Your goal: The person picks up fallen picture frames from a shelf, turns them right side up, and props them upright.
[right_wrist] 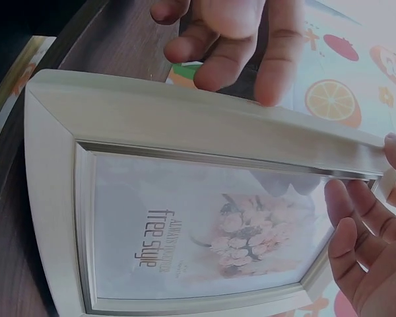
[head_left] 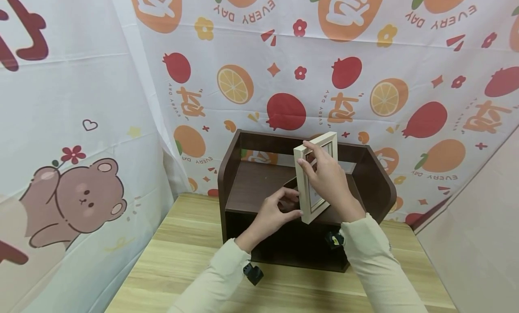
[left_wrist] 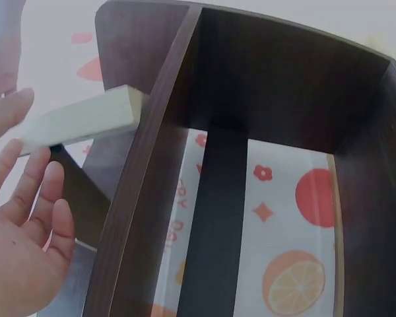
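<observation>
A cream picture frame stands upright and slightly tilted on the upper shelf of a dark brown desk organizer. My right hand holds its upper part, with thumb and fingers across the border. Behind the picture frame a dark support leg sticks out. My left hand is at the side edge, its loosely bent fingers against or close to the border; exact contact is hard to tell. In the right wrist view, the glazed face shows a flower print with "free style" lettering.
The organizer stands on a light wood-grain table, with a dark open compartment below its shelf. Behind it hangs a fruit-patterned cloth. A bear-printed cloth hangs at the left and a pale panel stands at the right.
</observation>
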{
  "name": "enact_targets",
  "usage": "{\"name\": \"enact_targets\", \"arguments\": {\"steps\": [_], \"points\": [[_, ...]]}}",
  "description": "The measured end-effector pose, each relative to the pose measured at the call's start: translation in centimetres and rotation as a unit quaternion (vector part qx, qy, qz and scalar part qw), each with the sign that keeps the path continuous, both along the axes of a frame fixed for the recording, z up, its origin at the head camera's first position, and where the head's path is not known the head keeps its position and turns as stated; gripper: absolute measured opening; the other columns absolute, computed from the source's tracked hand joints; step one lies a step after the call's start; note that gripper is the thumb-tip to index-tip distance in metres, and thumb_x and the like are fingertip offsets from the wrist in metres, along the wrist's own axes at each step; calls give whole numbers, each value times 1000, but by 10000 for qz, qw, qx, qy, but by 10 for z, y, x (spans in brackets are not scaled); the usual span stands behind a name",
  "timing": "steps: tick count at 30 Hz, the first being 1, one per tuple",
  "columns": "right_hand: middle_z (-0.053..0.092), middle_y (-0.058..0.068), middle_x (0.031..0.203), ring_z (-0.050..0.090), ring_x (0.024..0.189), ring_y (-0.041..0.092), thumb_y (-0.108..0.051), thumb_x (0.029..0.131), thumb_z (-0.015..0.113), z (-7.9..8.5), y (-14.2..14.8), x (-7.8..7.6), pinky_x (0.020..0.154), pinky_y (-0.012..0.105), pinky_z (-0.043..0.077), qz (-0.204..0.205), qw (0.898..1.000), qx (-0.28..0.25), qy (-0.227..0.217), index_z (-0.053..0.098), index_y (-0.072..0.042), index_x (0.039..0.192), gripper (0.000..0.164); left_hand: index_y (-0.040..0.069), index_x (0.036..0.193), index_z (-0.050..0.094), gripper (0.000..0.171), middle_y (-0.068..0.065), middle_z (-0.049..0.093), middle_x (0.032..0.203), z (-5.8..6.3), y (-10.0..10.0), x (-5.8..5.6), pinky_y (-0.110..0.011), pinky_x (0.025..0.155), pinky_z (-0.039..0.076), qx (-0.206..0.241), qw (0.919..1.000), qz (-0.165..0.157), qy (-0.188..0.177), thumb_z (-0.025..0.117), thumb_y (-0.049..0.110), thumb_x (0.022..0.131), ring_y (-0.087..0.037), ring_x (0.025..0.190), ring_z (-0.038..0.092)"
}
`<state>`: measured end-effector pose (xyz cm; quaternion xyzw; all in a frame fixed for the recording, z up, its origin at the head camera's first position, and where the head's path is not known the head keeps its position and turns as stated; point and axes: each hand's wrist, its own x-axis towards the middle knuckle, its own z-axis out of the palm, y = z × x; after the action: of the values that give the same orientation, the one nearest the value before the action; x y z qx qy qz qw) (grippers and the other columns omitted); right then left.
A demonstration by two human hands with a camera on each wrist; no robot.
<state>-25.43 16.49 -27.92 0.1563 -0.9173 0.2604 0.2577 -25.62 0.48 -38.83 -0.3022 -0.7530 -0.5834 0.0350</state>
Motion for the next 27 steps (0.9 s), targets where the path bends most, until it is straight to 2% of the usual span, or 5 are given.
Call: {"name": "enact_targets", "arguments": {"steps": [4,10,18,23,27], "points": [[63,10,99,64,80,22,-27,96,61,-1,0,-1,60,35,50,-16,10000,8,18,46,-14,142,50,15,121,57,41,-9,62,111,-4,6,2,-32,80,48,265,9993,126,-232,75,17,84,-24,95,61],[63,10,99,64,79,23,-27,96,61,0,0,-1,59,35,50,-25,10000,-20,55,46,-13,142,50,11,121,53,43,-12,62,110,-9,17,6,-22,75,46,666,9958,306,-542,75,14,84,-24,93,60],[64,11,98,65,80,23,-27,95,62,-1,0,-2,61,38,52,12,9999,-46,148,48,-11,140,49,9,118,50,45,-11,60,102,-13,33,9,-25,73,51,842,9932,778,-188,76,11,82,-20,85,59],[63,9,98,65,80,22,-28,95,61,-1,0,-3,61,37,52,-6,9998,-27,181,48,-13,140,49,10,115,49,46,-8,62,96,-14,40,9,-31,76,54,641,9898,1249,225,78,11,80,-19,84,61],[63,10,98,64,79,22,-28,95,62,0,0,-3,60,37,51,-5,9998,-15,199,48,-13,140,49,10,115,48,47,-7,62,95,-15,42,8,-30,74,54,470,9874,1438,466,79,12,80,-19,83,62]]}}
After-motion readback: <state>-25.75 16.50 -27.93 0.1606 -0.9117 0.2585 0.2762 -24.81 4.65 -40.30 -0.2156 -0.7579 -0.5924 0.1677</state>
